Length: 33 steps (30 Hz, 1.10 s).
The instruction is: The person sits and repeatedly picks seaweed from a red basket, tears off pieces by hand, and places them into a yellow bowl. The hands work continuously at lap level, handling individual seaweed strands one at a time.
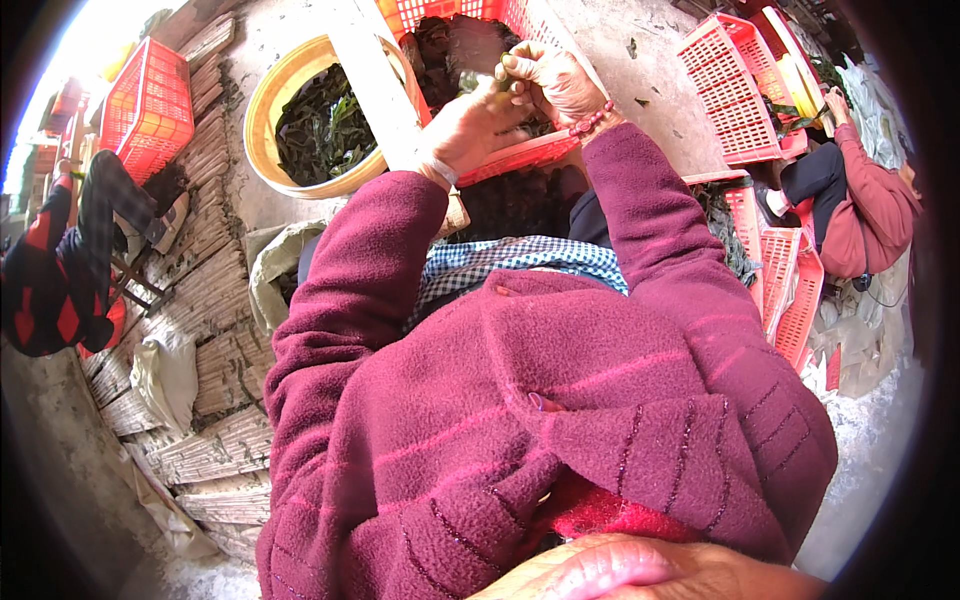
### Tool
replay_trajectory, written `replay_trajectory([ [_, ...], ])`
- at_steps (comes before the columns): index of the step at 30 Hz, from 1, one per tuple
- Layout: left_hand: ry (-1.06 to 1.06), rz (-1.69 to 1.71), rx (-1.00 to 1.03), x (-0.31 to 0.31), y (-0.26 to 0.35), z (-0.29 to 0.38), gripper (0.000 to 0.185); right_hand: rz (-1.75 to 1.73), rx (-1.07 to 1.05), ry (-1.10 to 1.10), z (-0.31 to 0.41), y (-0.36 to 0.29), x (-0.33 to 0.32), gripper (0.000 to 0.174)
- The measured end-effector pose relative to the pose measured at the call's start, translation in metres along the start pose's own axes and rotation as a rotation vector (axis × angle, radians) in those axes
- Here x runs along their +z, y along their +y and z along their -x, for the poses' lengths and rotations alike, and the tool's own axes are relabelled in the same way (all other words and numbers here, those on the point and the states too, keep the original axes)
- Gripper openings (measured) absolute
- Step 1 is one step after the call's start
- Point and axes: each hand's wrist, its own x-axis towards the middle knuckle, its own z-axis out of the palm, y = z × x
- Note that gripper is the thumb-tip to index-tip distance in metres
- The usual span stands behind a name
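Note:
My left hand [476, 124] and my right hand [555, 86] are close together over a red plastic crate [517, 154] with dark, wet-looking leaves inside. Between the fingertips of my right hand is a small greenish piece, perhaps of leaf. The fingers of my left hand are blurred, and whether they hold anything is unclear. A pale wooden board [375, 67] runs beside the crate, under my left wrist. To its left stands a round yellow tub [259, 127] holding dark green leaves [322, 127]. More dark leafy material [517, 206] lies below the crate, near my lap.
A person [862, 202] sits at the right by red crates [735, 90]. Another seated person [67, 262] is at the left, near an upright red crate [150, 105]. Ridged wooden slats [217, 300] cover the floor on the left, with a whitish sack [166, 375] on them.

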Motion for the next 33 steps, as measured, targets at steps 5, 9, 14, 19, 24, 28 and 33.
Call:
replay_trajectory([
  [5, 0.247, 0.153, 0.228, -0.03, 0.013, -0.006, 0.017, 0.059, 0.08, 0.012, -0.001, 0.004, -0.005, 0.015],
  [9, 0.345, 0.16, 0.319, -0.041, 0.022, -0.002, 0.014, -0.045, 0.123, -0.01, 0.0, 0.006, -0.005, 0.016],
  [14, 0.306, 0.168, 0.289, -0.041, 0.024, 0.002, 0.019, -0.128, 0.104, -0.02, 0.0, 0.009, -0.003, 0.016],
  [19, 0.3, 0.109, 0.267, -0.035, 0.031, 0.008, 0.022, -0.094, 0.131, -0.047, -0.001, 0.014, -0.003, 0.018],
  [24, 0.29, -0.051, 0.262, -0.027, 0.036, 0.013, 0.014, -0.109, 0.119, -0.012, -0.002, 0.019, -0.003, 0.015],
  [28, 0.436, -0.231, 0.171, -0.021, 0.029, 0.01, 0.015, -0.112, 0.123, 0.013, -0.003, 0.021, -0.003, 0.015],
  [33, 0.571, -0.705, 0.193, -0.027, 0.02, 0.004, 0.011, -0.123, 0.12, -0.009, -0.004, 0.02, -0.003, 0.012],
])
